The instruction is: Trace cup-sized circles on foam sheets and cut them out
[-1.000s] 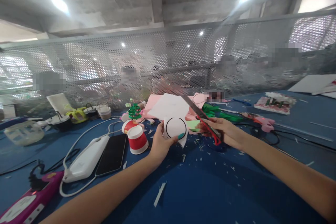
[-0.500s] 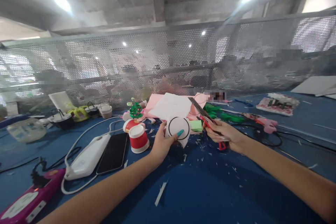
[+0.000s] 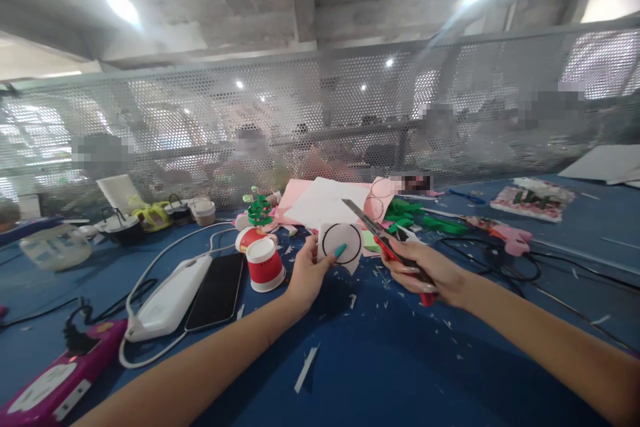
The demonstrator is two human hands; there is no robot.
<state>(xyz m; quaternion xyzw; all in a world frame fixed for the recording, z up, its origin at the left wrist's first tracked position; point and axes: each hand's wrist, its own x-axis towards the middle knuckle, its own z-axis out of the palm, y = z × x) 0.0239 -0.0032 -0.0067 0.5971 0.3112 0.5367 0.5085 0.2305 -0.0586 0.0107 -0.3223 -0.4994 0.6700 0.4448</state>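
Note:
My left hand (image 3: pixel 307 275) pinches a small piece of white paper (image 3: pixel 328 240) with a black circle drawn on it, thumb on the front and the other fingers partly hidden behind. My right hand (image 3: pixel 425 268) is wrapped round a pair of scissors (image 3: pixel 367 219) with red handles. Their long dark blades point up and left, just above and to the right of the paper, and look nearly closed. Behind the paper lie larger white sheets (image 3: pixel 320 199) on pink paper (image 3: pixel 287 199). Green sticky notes (image 3: pixel 371 240) lie between the hands.
To the left stand red-and-white paper cups (image 3: pixel 265 267), a black phone (image 3: pixel 216 293), a white power bank (image 3: pixel 165 303) and a purple power strip (image 3: pixel 75 373). A pink glue gun (image 3: pixel 513 239) and cables lie right. Paper scraps (image 3: pixel 306 369) dot the blue table. A perforated screen (image 3: pixel 200 127) rises behind.
My right hand has brought the scissors left and slightly down, with the blades tilting further toward the paper. My left hand keeps its hold and has barely moved.

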